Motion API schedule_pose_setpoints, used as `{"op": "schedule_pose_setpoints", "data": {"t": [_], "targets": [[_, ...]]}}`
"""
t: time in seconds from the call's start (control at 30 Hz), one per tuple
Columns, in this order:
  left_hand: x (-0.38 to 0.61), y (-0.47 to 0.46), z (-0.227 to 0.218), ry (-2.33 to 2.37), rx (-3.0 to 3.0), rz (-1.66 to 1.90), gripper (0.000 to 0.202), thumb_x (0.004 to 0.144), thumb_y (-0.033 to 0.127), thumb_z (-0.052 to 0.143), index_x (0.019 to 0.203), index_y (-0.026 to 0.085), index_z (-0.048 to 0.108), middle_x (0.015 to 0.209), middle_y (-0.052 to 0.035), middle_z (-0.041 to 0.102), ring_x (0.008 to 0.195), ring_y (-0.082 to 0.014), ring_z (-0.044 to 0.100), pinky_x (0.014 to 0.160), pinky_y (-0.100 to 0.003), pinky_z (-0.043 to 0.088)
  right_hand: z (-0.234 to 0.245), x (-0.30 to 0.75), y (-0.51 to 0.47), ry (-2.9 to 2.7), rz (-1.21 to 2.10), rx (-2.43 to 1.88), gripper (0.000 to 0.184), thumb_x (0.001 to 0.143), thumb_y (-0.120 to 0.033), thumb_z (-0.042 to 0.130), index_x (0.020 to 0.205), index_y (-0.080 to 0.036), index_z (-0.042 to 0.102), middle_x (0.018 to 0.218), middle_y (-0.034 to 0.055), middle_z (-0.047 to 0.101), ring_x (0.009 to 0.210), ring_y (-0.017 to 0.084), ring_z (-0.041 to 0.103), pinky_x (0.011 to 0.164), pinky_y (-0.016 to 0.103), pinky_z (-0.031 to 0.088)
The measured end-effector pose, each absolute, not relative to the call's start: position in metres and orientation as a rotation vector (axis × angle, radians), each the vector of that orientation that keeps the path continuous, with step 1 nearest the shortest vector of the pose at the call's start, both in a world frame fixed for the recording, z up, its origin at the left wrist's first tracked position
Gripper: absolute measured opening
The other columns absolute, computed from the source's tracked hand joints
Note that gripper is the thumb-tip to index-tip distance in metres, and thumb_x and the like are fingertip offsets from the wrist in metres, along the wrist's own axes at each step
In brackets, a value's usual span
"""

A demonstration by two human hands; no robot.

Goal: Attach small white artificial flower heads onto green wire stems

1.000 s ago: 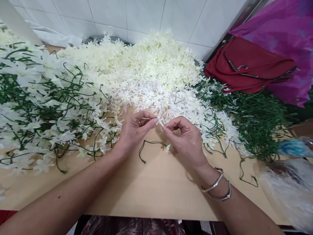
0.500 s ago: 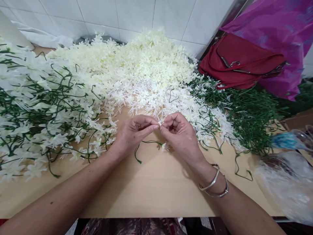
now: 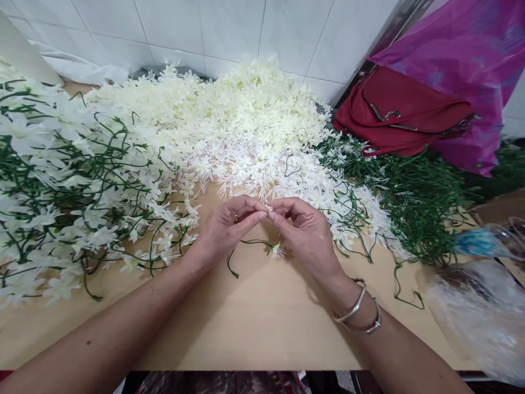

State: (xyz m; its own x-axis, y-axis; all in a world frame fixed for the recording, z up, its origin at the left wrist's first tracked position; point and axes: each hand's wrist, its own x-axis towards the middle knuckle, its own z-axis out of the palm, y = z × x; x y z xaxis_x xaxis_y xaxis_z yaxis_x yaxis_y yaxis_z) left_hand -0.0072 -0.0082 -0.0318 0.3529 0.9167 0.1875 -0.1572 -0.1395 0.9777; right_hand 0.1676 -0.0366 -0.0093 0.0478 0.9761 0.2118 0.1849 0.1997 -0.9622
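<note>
My left hand [image 3: 227,227] and my right hand [image 3: 305,232] meet fingertip to fingertip over the wooden table [image 3: 254,317]. Both pinch a small white artificial flower [image 3: 268,208] between them. A thin green wire stem [image 3: 246,247] hangs below the hands and curls onto the table, with another white flower [image 3: 278,250] at its right end. Whether that stem joins the pinched flower is hidden by my fingers. Just beyond the hands lies a big heap of loose cream-white flowers [image 3: 246,126].
Finished green stems with white flowers [image 3: 74,186] cover the left of the table. Bare green stems [image 3: 414,197] are piled at the right, below a red handbag [image 3: 404,115] and purple cloth [image 3: 463,60]. Clear plastic bags [image 3: 479,317] lie at the right edge. White tiled wall [image 3: 229,27] behind.
The hands have closed together on the small flower, the right fingertips now touching the left. The view shifted slightly; the stem under the hands stays put.
</note>
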Motion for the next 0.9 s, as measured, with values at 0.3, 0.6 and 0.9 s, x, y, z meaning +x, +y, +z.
{"op": "schedule_pose_setpoints", "data": {"t": [0.3,0.6,0.9], "targets": [[-0.008,-0.011,-0.030,0.754,1.471,1.112,0.019,0.098,0.036,0.070,0.110,0.021,0.068,0.111,-0.0071,0.078,0.110,-0.0212,0.075,0.104,-0.037,0.057,-0.011,0.172,-0.035,-1.395,0.783,-1.217,0.002,0.089,-0.024,0.075,0.089,-0.023,0.076,0.085,0.0007,0.075,0.080,0.018,0.066,0.081,0.034,0.053],[-0.018,-0.023,-0.001,0.903,1.935,1.147,0.018,0.100,0.024,0.062,0.117,0.023,0.067,0.121,-0.0080,0.076,0.109,-0.0215,0.075,0.098,-0.036,0.060,-0.015,0.183,-0.026,-1.451,0.684,-1.140,0.004,0.093,-0.024,0.069,0.089,-0.023,0.069,0.107,0.0062,0.074,0.102,0.021,0.068,0.094,0.039,0.052],[-0.069,-0.055,0.011,0.779,2.534,0.457,0.021,0.097,0.014,0.061,0.111,0.026,0.069,0.118,-0.0054,0.074,0.101,-0.0215,0.073,0.090,-0.033,0.053,-0.020,0.185,-0.025,-1.363,0.728,-1.192,0.006,0.089,-0.026,0.071,0.087,-0.022,0.066,0.084,0.0009,0.068,0.082,0.018,0.062,0.082,0.034,0.050]]}}
